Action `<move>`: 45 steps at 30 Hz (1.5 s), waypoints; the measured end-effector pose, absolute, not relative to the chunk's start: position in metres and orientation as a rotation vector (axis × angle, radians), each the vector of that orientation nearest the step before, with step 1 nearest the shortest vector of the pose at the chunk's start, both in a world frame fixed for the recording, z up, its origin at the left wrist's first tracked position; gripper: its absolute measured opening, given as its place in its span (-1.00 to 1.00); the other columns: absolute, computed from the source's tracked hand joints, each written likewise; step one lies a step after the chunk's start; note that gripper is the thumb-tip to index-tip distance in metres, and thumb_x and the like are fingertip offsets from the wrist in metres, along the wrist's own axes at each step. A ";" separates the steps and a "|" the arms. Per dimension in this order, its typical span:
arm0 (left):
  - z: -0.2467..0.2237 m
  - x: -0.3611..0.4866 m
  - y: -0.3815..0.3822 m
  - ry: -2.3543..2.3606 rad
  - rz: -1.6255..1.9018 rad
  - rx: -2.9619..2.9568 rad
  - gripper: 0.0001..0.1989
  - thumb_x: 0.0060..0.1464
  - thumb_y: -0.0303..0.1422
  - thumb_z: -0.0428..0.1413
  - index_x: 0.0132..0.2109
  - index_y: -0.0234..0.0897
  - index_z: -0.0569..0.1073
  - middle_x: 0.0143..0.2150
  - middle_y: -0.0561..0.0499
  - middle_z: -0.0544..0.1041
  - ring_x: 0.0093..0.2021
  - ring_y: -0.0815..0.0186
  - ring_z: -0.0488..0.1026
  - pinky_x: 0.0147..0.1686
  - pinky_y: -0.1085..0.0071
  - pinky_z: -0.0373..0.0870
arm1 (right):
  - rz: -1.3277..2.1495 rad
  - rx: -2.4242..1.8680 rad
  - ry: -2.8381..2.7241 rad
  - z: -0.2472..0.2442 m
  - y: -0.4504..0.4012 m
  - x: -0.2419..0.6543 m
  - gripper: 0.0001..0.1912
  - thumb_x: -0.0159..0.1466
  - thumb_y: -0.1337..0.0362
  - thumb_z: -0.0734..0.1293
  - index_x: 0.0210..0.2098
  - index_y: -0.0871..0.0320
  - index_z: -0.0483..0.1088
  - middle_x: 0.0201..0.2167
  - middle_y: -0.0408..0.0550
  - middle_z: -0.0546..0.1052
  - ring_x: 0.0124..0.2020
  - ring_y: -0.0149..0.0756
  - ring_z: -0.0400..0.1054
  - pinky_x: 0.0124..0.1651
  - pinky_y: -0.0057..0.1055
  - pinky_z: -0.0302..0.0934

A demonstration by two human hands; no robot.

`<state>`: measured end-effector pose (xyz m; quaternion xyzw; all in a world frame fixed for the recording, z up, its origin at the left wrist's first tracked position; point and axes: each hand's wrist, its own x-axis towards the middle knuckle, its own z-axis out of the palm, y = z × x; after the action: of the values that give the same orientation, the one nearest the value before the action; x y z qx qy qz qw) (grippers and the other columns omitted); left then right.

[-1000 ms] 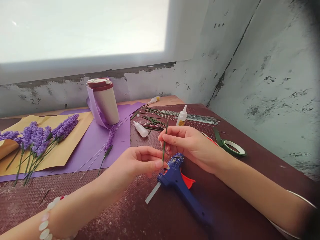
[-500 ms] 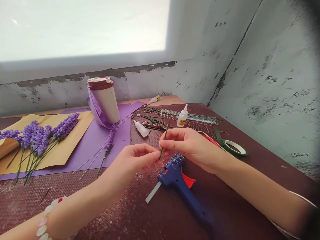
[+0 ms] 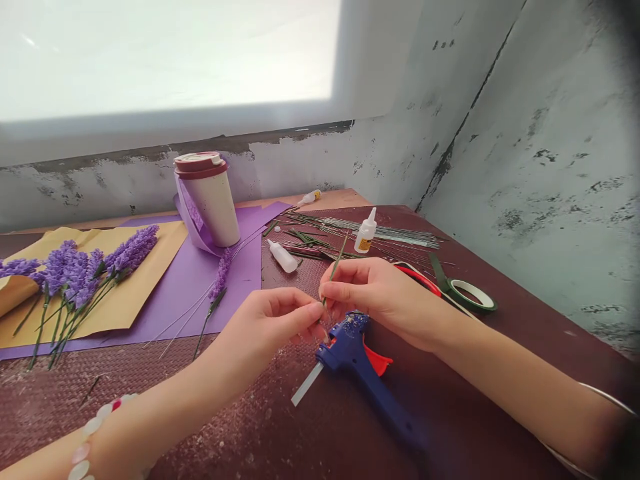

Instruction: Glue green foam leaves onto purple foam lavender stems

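Left hand [image 3: 265,327] and right hand [image 3: 375,298] are closed in fingertip pinches on a thin green stem [image 3: 334,275], held tilted upright at frame centre, steadied from both sides, with a blue glue gun [image 3: 353,360] within easy reach just below.

Small handicraft corner: stained, peeling plaster wall [image 3: 525,167] at two o'clock, bright window [image 3: 165,60] at eleven. Blue plastic hot glue gun [image 3: 355,363] at six, purple artificial lavender sprigs [image 3: 75,277] at nine.

Left wrist [image 3: 107,427] wears a pale disc bracelet [image 3: 90,437] with red bead; right, a thin silver bangle [image 3: 607,398]
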<state>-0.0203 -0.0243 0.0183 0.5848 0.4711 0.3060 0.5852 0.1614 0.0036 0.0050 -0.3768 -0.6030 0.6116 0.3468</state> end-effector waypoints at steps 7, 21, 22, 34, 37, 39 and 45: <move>0.013 -0.023 -0.022 1.069 0.775 1.309 -0.77 0.04 -0.24 0.16 -0.48 -0.27 0.47 -0.52 0.10 0.46 -0.45 0.40 0.28 -0.39 0.49 0.19 | 1.622 -0.930 -1.586 0.006 0.002 0.160 -0.87 0.11 0.21 0.43 -0.41 0.13 0.46 -0.47 -0.17 0.48 -0.38 -0.39 0.33 -0.26 -0.42 0.18; 0.008 -0.025 -0.021 1.005 0.784 1.202 -0.74 0.08 -0.23 0.15 -0.47 -0.30 0.46 -0.51 0.12 0.42 -0.48 0.47 0.22 -0.42 0.53 0.15 | 1.679 -0.845 -1.516 0.004 0.003 0.160 -0.89 0.21 0.25 0.36 -0.35 0.16 0.50 -0.44 -0.14 0.48 -0.37 -0.42 0.32 -0.24 -0.43 0.20; 0.007 -0.025 -0.020 1.005 0.779 1.190 -0.74 0.08 -0.23 0.15 -0.47 -0.31 0.46 -0.51 0.12 0.42 -0.48 0.48 0.22 -0.42 0.53 0.15 | 1.685 -0.846 -1.507 0.004 0.003 0.160 -0.89 0.21 0.26 0.35 -0.35 0.17 0.50 -0.44 -0.14 0.49 -0.37 -0.42 0.32 -0.24 -0.43 0.20; 0.006 -0.025 -0.020 1.030 0.764 1.170 -0.72 0.06 -0.19 0.15 -0.46 -0.31 0.44 -0.49 0.11 0.41 -0.51 0.48 0.20 -0.47 0.54 0.15 | 1.654 -0.893 -1.506 0.003 0.001 0.158 -0.89 0.21 0.26 0.35 -0.33 0.18 0.48 -0.45 -0.14 0.48 -0.40 -0.45 0.31 -0.25 -0.44 0.21; 0.007 -0.025 -0.020 1.039 0.760 1.176 -0.72 0.07 -0.20 0.15 -0.47 -0.32 0.44 -0.50 0.11 0.41 -0.50 0.48 0.20 -0.46 0.53 0.15 | 1.648 -0.897 -1.509 0.002 0.001 0.158 -0.91 0.21 0.29 0.34 -0.34 0.17 0.48 -0.44 -0.14 0.48 -0.40 -0.45 0.32 -0.26 -0.46 0.21; 0.007 -0.024 -0.020 1.043 0.755 1.190 -0.72 0.07 -0.20 0.15 -0.47 -0.32 0.44 -0.51 0.12 0.40 -0.51 0.49 0.20 -0.46 0.53 0.15 | 1.647 -0.894 -1.509 0.002 0.001 0.158 -0.92 0.21 0.31 0.33 -0.33 0.16 0.48 -0.42 -0.14 0.49 -0.40 -0.45 0.32 -0.25 -0.46 0.21; 0.009 -0.023 -0.020 1.084 0.736 1.279 -0.71 0.09 -0.18 0.10 -0.45 -0.32 0.42 -0.49 0.11 0.41 -0.48 0.45 0.23 -0.43 0.50 0.17 | 1.616 -0.932 -1.531 0.003 0.002 0.157 -0.91 0.19 0.30 0.33 -0.41 0.18 0.44 -0.47 -0.16 0.47 -0.45 -0.46 0.30 -0.29 -0.46 0.20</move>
<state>-0.0230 -0.0204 0.0093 0.5540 0.4693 0.3187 0.6093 0.1573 0.0021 0.0028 -0.3609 -0.5929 0.6257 0.3560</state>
